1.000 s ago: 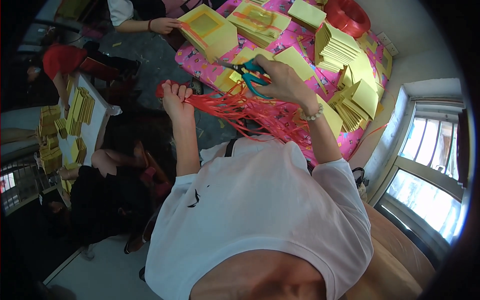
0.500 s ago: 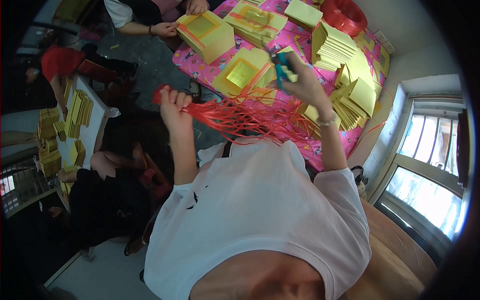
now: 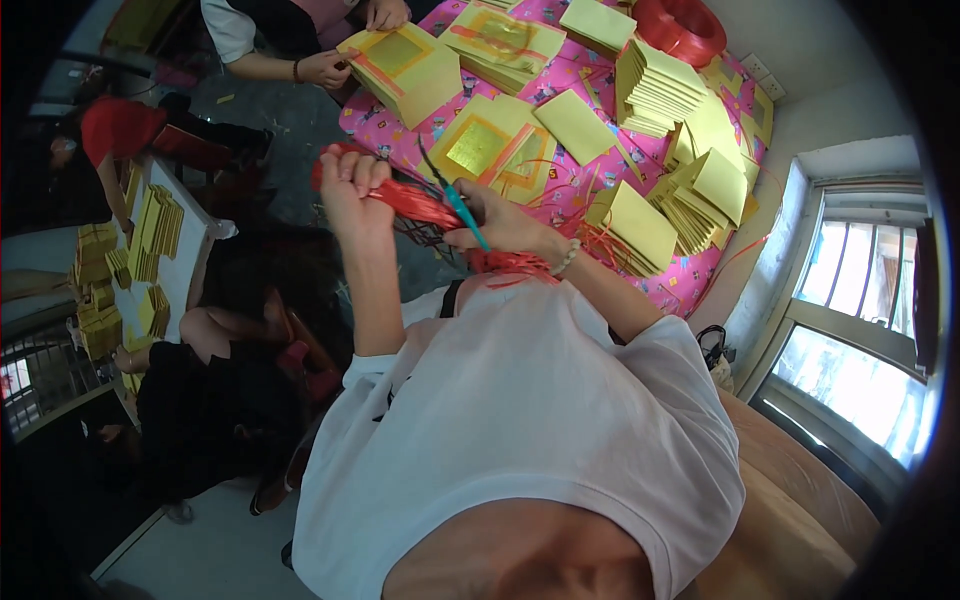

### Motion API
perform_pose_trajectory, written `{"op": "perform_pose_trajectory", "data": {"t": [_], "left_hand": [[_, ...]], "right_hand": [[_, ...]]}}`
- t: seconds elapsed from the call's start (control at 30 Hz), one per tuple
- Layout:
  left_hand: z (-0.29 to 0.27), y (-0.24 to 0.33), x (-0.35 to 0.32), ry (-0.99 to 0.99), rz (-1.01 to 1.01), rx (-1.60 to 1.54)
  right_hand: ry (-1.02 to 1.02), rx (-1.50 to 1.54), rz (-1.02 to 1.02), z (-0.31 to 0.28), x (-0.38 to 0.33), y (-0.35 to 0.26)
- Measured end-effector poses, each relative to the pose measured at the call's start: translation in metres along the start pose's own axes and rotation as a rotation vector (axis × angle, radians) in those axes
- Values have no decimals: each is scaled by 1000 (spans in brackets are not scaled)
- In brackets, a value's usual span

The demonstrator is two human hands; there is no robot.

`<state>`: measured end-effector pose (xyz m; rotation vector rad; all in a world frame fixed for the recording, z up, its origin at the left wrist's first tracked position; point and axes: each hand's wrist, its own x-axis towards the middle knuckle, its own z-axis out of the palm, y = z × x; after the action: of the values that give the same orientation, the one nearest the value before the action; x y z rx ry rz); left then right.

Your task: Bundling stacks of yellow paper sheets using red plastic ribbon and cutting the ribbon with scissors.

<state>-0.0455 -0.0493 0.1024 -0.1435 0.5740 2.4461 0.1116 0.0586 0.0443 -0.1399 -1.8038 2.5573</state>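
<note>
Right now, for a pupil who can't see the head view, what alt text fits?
A person's left hand grips a bundle of red strands while the right hand holds teal-handled scissors. Beyond, stacks of yellow paper lie on a pink patterned table, near a co-worker's hands.

White short-sleeved T-shirt [image 3: 540, 410], pale beaded bracelet [image 3: 570, 256]

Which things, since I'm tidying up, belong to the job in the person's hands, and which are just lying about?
In use:
red strips, gripped in the left hand
teal-handled scissors, in the right hand

Apparently just lying about:
red coil on the pink table
stacked yellow papers beside it
</note>
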Motion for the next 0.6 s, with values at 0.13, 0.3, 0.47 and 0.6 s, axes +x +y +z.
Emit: {"op": "perform_pose_trajectory", "data": {"t": [0.13,0.3,0.47,0.6], "left_hand": [[-21,39,14,-23,-22,-84],[-77,77,32,88,40,-54],[-152,84,41,282,63,108],[-209,69,52,564,-137,-34]], "right_hand": [[-103,-182,6,-49,-23,0],[-45,-233,305,-97,-59,-38],[-37,-465,324,-123,-78,-68],[-64,-621,362,-131,-80,-80]]}}
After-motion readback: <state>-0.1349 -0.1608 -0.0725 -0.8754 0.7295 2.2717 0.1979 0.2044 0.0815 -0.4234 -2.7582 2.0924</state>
